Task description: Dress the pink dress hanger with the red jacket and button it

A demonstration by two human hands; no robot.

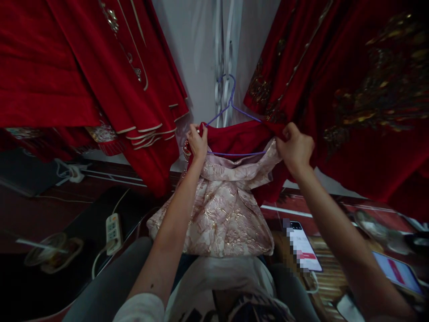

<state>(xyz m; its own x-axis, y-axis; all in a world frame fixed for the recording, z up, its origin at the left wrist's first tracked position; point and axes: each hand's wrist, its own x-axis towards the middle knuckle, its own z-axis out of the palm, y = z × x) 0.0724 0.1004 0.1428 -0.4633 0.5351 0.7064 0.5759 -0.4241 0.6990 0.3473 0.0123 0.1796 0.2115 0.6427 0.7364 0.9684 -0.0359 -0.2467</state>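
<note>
A purple wire hanger [229, 106] stands upright in front of me, its hook near some pale vertical strips. From it hangs a pink and gold brocade dress [231, 214], spreading down over my lap. Red cloth [241, 134] lies behind the dress's top edge, around the hanger's bar. My left hand [198, 142] pinches the fabric at the hanger's left end, beside a beaded trim. At the opposite end, my right hand [296, 147] is closed on the dress's right upper corner and the red cloth. The fingertips of my right hand are partly hidden.
Red embroidered garments [134, 89] hang on the left, with more red garments [335, 98] on the right. A power strip [114, 233] and a plastic cup [55, 252] are at lower left. A lit phone [303, 246] and another phone [397, 272] lie at right.
</note>
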